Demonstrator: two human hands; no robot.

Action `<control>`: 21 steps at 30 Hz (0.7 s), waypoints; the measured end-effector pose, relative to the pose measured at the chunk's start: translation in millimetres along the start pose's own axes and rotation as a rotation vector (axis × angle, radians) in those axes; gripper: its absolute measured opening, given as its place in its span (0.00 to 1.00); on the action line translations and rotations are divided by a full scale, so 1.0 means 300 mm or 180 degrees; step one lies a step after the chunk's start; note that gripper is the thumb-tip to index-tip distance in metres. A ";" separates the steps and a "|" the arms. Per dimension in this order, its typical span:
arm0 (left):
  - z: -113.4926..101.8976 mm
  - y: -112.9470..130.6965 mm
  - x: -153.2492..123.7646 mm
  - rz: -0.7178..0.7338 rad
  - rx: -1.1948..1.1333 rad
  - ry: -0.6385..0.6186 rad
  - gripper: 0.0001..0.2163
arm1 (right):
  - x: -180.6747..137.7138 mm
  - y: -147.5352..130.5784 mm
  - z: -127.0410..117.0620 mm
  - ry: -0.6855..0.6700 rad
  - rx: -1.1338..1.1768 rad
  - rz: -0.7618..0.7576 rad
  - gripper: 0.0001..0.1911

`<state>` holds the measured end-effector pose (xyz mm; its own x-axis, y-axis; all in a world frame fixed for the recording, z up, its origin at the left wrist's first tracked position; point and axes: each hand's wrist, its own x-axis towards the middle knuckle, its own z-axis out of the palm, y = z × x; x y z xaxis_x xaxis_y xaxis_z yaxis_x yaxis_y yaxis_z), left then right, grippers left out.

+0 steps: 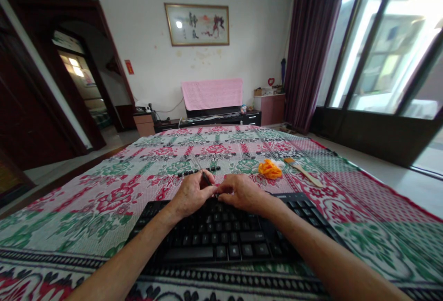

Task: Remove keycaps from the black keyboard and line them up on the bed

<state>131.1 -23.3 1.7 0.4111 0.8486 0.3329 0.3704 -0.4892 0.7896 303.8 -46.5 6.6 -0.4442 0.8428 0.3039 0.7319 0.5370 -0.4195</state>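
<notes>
A black keyboard [194, 238] lies on the patterned cloth in front of me, under both hands. Over its far edge, my left hand [192, 194] is closed around a thin dark stick-like tool [206, 179], whose kind I cannot make out. My right hand [244, 193] is right beside it with fingers pinched together above the far row of keys. Whatever sits between the right fingertips is too small and hidden to name. Just beyond the hands, several loose black keycaps [187, 173] lie in a row on the cloth.
To the right, beyond the keyboard, lie a crumpled orange cloth [270, 169] and a flat brush [304, 172] with a wooden handle. A red, green and white patterned cloth [114, 199] covers the surface. A low cabinet [251, 118] stands by the far wall.
</notes>
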 end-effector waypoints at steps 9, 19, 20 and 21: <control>-0.065 -0.035 0.032 -0.0120 -0.0122 0.0358 0.08 | 0.101 0.151 -0.026 0.0142 -0.0250 0.0411 0.11; -0.076 -0.052 0.038 -0.0076 0.0114 0.0465 0.07 | 0.258 0.284 0.055 0.0305 -0.0669 0.1098 0.13; -0.077 -0.056 0.038 -0.0058 0.0110 0.0475 0.07 | 0.262 0.287 0.061 0.0299 -0.0700 0.1124 0.13; -0.078 -0.059 0.039 -0.0044 0.0100 0.0481 0.07 | 0.266 0.290 0.066 0.0290 -0.0732 0.1147 0.13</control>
<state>109.8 -0.1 3.8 0.2767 0.8748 0.3978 0.4019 -0.4814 0.7789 321.7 68.3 -22.7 -0.0996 0.9627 0.2515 0.9325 0.1785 -0.3141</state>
